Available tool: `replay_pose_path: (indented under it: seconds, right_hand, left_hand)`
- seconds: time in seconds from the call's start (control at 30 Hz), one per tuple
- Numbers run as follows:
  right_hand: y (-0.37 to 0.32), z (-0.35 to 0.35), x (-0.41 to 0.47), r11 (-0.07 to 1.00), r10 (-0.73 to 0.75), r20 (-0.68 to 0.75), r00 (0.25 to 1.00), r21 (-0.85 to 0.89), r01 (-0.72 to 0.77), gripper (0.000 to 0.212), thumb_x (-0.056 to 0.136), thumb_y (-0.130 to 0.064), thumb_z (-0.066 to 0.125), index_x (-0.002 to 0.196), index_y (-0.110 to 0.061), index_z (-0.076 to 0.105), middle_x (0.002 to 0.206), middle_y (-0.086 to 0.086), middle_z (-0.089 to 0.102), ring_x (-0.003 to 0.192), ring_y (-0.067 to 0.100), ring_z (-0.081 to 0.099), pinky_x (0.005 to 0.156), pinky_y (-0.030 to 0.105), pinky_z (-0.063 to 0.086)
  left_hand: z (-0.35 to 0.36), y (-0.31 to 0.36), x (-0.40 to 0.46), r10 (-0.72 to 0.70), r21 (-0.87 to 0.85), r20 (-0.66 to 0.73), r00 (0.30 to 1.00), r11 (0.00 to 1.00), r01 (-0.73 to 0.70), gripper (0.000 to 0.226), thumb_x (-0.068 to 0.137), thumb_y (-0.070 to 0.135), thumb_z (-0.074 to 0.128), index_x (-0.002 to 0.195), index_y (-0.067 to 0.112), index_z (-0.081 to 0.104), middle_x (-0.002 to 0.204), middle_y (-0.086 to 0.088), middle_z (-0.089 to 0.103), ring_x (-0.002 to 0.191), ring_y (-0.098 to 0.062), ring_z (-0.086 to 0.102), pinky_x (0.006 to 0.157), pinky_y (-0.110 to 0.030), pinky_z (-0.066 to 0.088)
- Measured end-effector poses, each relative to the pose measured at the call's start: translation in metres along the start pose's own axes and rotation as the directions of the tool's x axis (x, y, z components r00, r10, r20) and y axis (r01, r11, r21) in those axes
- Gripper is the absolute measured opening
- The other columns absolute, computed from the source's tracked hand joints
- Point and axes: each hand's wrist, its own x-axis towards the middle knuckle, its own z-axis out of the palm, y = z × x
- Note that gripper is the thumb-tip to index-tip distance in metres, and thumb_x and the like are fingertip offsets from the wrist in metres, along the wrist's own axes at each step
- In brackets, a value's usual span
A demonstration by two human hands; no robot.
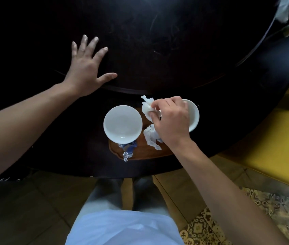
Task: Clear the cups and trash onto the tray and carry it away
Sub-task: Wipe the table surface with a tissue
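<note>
So you're standing at a big dark round table (158, 41), tiled floor under your feet and a yellow seat (273, 138) off past the table's right edge.

Left side first: your left hand (85, 68) is flat on the tabletop with the fingers spread wide, holding nothing. My guess is it's just bracing you while you lean over, since nothing's near it.

Moving right, the wooden tray (140, 152) sits close to the table's near edge, right in front of you. On the tray's left end there's a white cup (122, 123), empty as far as I can see, glossy inside. Poking out from under its near side is a crumpled foil wrapper (127, 151), silver and blue, hanging over the tray's near rim. Middle of the tray: a scrunched white napkin (151, 138), already lying on the wood.

Then your right hand (171, 119) is pinching a second crumpled tissue (147, 108) between thumb and fingertips, over the tray's far side. Looks like you're dropping it in between the cups, which makes sense so it doesn't blow off when you carry. Behind your knuckles there's a second white cup (192, 115) at the tray's right end, mostly hidden, so I can't tell if it's fully on the tray.

There's also something white and crumpled (282, 11) at the table's far right edge, might be more trash to grab.
</note>
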Motion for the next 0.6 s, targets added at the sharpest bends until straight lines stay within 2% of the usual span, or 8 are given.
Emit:
replay_pose_path:
  seconds: [0.13,0.33,0.43,0.53,0.6]
  right_hand:
    - [0.008,0.007,0.010,0.997,-0.020,0.087,0.996,-0.072,0.026,0.010,0.082,-0.031,0.073,0.084,-0.021,0.071,0.077,-0.008,0.072,0.089,0.022,0.059,0.085,0.035,0.030]
    - [0.006,0.009,0.019,0.973,-0.086,0.155,0.984,-0.200,0.116,0.012,0.083,-0.028,0.069,0.074,-0.020,0.071,0.072,-0.007,0.072,0.089,0.023,0.060,0.088,0.039,0.030]
    - [0.000,0.014,0.021,0.958,-0.121,0.200,0.972,-0.234,0.167,0.014,0.084,-0.025,0.067,0.072,-0.021,0.073,0.070,-0.008,0.073,0.089,0.024,0.061,0.099,0.046,0.035]
    - [-0.001,0.020,0.021,0.945,-0.122,0.275,0.954,-0.262,0.196,0.015,0.086,-0.027,0.067,0.078,-0.021,0.077,0.075,-0.006,0.074,0.095,0.026,0.061,0.114,0.055,0.028]
    - [-0.001,0.023,0.021,0.938,-0.127,0.311,0.942,-0.272,0.216,0.015,0.087,-0.030,0.068,0.083,-0.021,0.079,0.082,-0.005,0.074,0.099,0.027,0.061,0.116,0.058,0.027]
  left_hand:
    - [0.003,0.005,0.001,-0.001,0.015,0.002,1.000,1.000,0.001,0.087,0.093,0.065,0.052,0.157,0.010,0.033,0.168,-0.022,0.014,0.155,-0.044,0.000,0.120,-0.063,-0.005]
    - [0.005,0.012,0.000,-0.003,-0.004,0.003,1.000,1.000,0.003,0.088,0.093,0.067,0.050,0.158,0.010,0.031,0.168,-0.023,0.013,0.155,-0.044,-0.001,0.121,-0.064,-0.004]
    - [0.005,0.016,0.001,-0.008,-0.012,0.018,1.000,1.000,0.008,0.089,0.093,0.067,0.048,0.158,0.011,0.030,0.168,-0.022,0.011,0.155,-0.044,-0.002,0.121,-0.064,-0.005]
    - [0.004,0.019,0.000,-0.016,0.010,0.027,1.000,1.000,0.015,0.089,0.093,0.070,0.044,0.159,0.012,0.028,0.169,-0.021,0.010,0.156,-0.043,-0.003,0.122,-0.063,-0.004]
    - [0.004,0.021,-0.002,-0.019,0.021,0.031,0.999,1.000,0.018,0.089,0.093,0.071,0.041,0.160,0.014,0.027,0.169,-0.019,0.009,0.156,-0.041,-0.004,0.123,-0.062,-0.004]
